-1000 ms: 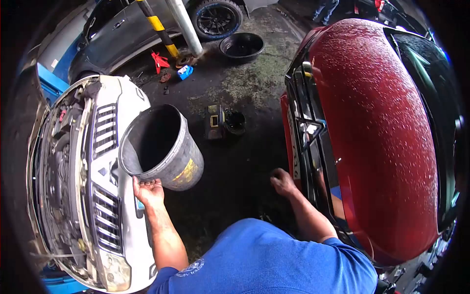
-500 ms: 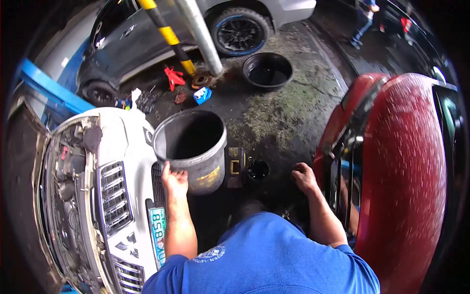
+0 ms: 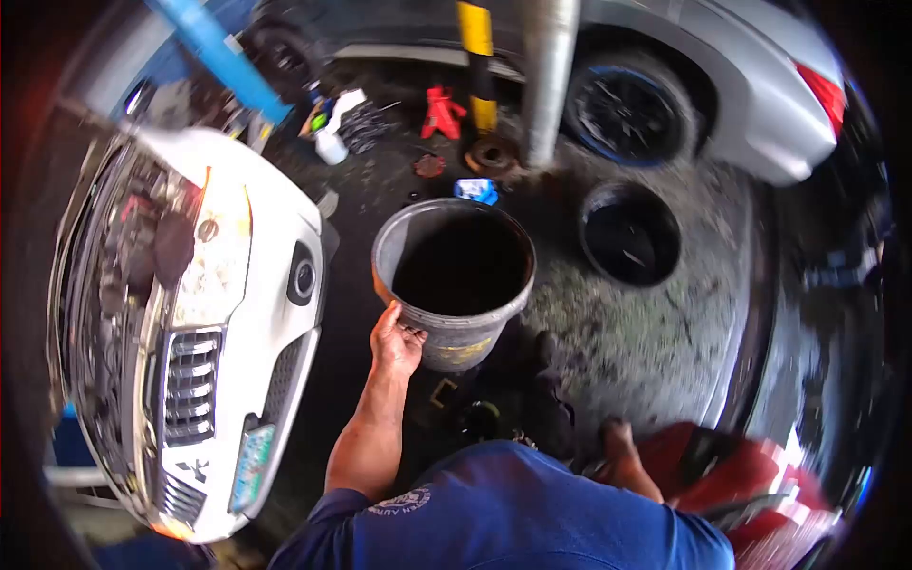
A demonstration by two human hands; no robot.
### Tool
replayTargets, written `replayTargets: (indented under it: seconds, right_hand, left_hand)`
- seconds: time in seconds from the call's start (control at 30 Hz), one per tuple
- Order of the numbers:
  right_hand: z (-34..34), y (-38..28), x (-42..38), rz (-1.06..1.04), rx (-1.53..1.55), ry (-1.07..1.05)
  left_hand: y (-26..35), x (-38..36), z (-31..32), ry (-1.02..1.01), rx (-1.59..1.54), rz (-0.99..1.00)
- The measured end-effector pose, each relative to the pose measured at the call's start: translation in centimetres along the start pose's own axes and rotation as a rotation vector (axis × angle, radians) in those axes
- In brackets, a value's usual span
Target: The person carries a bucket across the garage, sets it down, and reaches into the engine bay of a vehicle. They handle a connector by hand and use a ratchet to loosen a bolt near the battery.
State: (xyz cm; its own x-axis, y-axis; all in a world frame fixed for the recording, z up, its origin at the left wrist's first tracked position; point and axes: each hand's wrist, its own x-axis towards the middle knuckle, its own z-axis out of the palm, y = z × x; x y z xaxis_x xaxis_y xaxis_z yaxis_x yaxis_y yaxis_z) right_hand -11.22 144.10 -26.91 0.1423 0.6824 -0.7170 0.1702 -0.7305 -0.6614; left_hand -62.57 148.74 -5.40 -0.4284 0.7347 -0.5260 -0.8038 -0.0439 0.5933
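My left hand point(image 3: 397, 344) grips the near left rim of a large grey bucket point(image 3: 465, 350), thumb on the outside edge. The bucket stands upright or nearly so, its inside dark and its front wall smeared with yellow. Whether its base touches the floor is hidden. My right hand point(image 3: 616, 435) hangs low beside the red car point(image 3: 760, 475), close to my body. Motion blurs its fingers, and I cannot see anything in them. Below the bucket lie a small yellow-edged object point(image 3: 443, 392) and a small dark round container point(image 3: 479, 419).
On the left stands a white car point(image 3: 285, 228) with its engine bay exposed. A wide black basin point(image 3: 630, 235) sits at right on the stained floor. Beyond are a blue packet point(image 3: 476, 191), a red jack stand point(image 3: 441, 112), a metal post point(image 3: 551, 85), a striped pole point(image 3: 477, 57) and a grey vehicle point(image 3: 750, 85).
My view has swung right and toward the grey vehicle. The bucket, still in my left hand, has moved away from the white car's front. My right hand has dropped nearer my body.
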Motion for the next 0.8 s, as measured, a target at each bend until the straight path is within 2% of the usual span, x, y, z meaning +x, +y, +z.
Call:
replayTargets:
  seconds: [0.03,0.07,0.1,0.13,0.17,0.2,0.23,0.4,0.53,0.6,0.7,0.77,0.8]
  right_hand:
    - [-1.8,-0.1,4.0,-0.128,-0.396,-0.107]
    - [-3.7,-0.6,7.4,-0.43,-1.058,-0.244]
    - [-4.6,-1.3,10.3,-0.67,-1.437,-0.331]
    - [-5.7,-2.8,12.5,-0.724,-1.533,-0.363]
    - [-4.5,-8.2,11.6,-0.345,-1.191,-0.369]
    - [-3.4,-13.4,10.7,0.017,-0.566,-0.238]
    - [-1.6,-20.2,8.7,0.214,-0.146,-0.001]
    - [0.2,-31.1,15.2,0.107,-0.172,-0.066]
    - [5.9,-38.0,18.1,-0.008,-0.185,-0.136]
    - [8.4,-38.4,20.0,-0.021,-0.202,-0.152]
    - [12.7,-40.1,23.2,-0.039,-0.236,-0.138]
    - [15.1,-41.4,24.6,0.03,-0.222,-0.136]
    - [14.3,-38.9,28.1,-0.12,-0.416,-0.186]
  left_hand:
    - [-0.9,2.0,1.6,0.03,-0.006,-0.005]
    - [-1.6,3.8,4.0,0.088,-0.007,0.003]
    - [-2.3,5.7,4.6,0.137,0.006,0.015]
    - [-2.2,7.0,6.9,0.169,0.019,0.033]
    - [-1.6,8.5,9.2,0.197,0.033,0.05]
    - [-1.5,10.8,10.1,0.228,0.029,0.063]
    - [-0.9,12.3,11.7,0.242,0.019,0.074]
    - [2.4,17.7,17.3,0.142,0.083,0.099]
    - [6.5,23.5,21.0,0.075,0.164,0.117]
    - [8.6,26.6,22.0,0.072,0.236,0.124]
    - [11.3,35.3,20.6,0.013,0.331,0.049]
    - [13.3,42.0,19.5,0.012,0.41,0.033]
    - [14.5,45.1,19.0,0.01,0.473,-0.049]
